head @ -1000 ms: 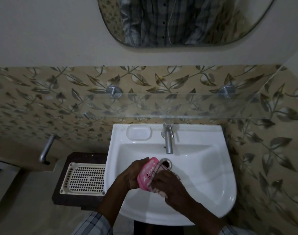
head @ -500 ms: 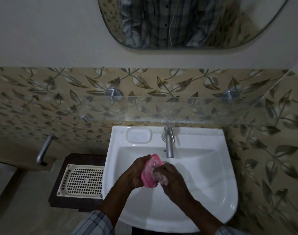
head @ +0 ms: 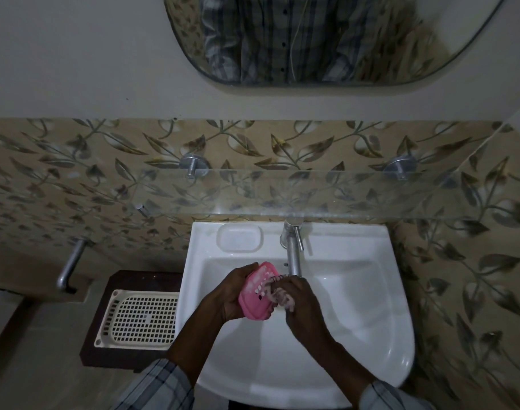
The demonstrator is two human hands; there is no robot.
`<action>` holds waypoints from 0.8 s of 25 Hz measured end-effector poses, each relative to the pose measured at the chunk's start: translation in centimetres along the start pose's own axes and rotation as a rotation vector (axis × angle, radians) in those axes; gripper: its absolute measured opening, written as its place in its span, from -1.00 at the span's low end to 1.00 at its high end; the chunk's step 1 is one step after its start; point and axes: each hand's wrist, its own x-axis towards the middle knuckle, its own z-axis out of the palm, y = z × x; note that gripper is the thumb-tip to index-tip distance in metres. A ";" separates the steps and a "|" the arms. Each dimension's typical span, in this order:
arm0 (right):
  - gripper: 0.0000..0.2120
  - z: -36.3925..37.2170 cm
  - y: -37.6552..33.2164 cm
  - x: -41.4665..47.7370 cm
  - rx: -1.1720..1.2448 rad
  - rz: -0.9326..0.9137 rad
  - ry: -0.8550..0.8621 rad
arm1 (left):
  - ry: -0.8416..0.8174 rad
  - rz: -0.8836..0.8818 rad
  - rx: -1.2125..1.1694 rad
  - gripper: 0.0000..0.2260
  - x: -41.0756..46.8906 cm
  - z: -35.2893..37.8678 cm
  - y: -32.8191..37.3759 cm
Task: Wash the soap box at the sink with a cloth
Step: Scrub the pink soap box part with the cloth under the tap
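Observation:
My left hand grips a pink soap box from its left side, holding it tilted over the white sink. The box's slotted inner face looks soapy. My right hand holds a small bunched cloth and presses it against the box's right side. Both hands are just below the spout of the steel tap. I see no water running from it.
A cream perforated tray lies on a dark stand left of the sink. A glass shelf juts out above the tap. A steel pipe sticks from the left wall. A mirror hangs above.
Both hands with the box and cloth have risen closer to the tap. The cloth has moved across the box's face. The view shifted slightly.

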 end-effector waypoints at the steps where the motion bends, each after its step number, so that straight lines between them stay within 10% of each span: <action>1: -0.48 0.2 -0.6 0.0 0.002 -0.032 -0.011 | 0.015 0.016 -0.008 -0.52 -0.1 -0.1 0.1; 20: -0.76 -2.3 -3.4 3.0 0.047 -0.150 -0.024 | -0.027 0.031 -0.121 -0.38 -1.3 2.7 0.6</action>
